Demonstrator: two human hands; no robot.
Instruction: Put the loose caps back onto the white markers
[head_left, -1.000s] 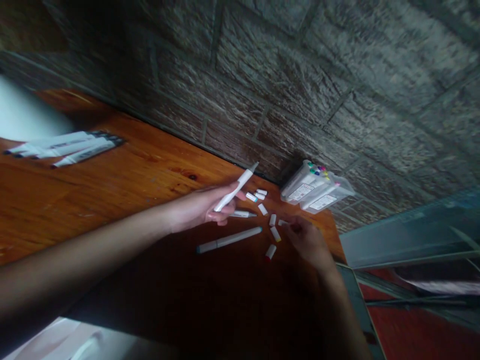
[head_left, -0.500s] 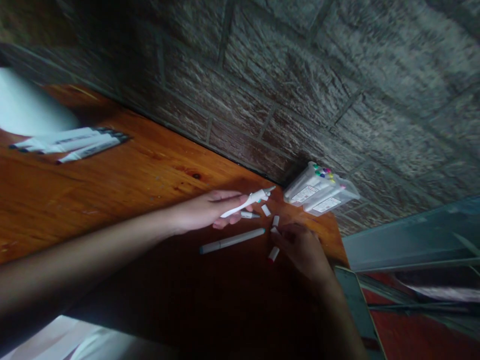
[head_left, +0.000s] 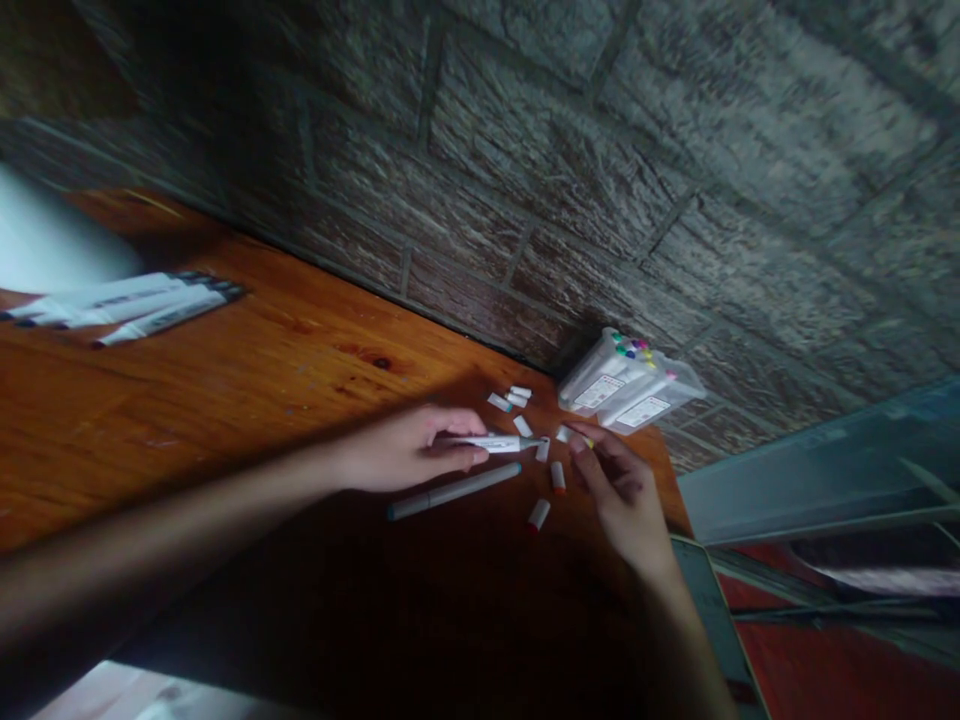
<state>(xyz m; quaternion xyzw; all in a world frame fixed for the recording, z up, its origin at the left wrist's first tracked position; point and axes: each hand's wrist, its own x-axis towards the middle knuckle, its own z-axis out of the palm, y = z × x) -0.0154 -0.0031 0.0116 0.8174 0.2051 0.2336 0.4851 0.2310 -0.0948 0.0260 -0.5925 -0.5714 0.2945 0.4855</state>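
My left hand [head_left: 420,447] is closed on a white marker [head_left: 501,443], whose bare grey tip points right. A small cap [head_left: 541,450] lies by that tip. My right hand [head_left: 619,490] pinches a white marker cap [head_left: 563,434] with a yellow end showing at the fingertips. Between and below the hands lie loose caps, one orange-ended [head_left: 557,478] and one red-ended [head_left: 538,515]. Several more white caps [head_left: 517,396] sit above the left hand's fingers. A capped marker [head_left: 454,491] with blue-green ends rests on the table just below the left hand.
A clear plastic case [head_left: 626,385] of colourful markers stands against the brick wall [head_left: 480,230]. Several white markers [head_left: 150,300] lie in a group on the wooden table [head_left: 315,340] at left, beside a blurred white object [head_left: 52,235]. A dark flat panel [head_left: 712,610] borders the right side.
My left hand has lowered and turned, its marker now lying flatter. The right hand has risen slightly from among the loose caps and now shows a yellow-ended cap in its fingers.
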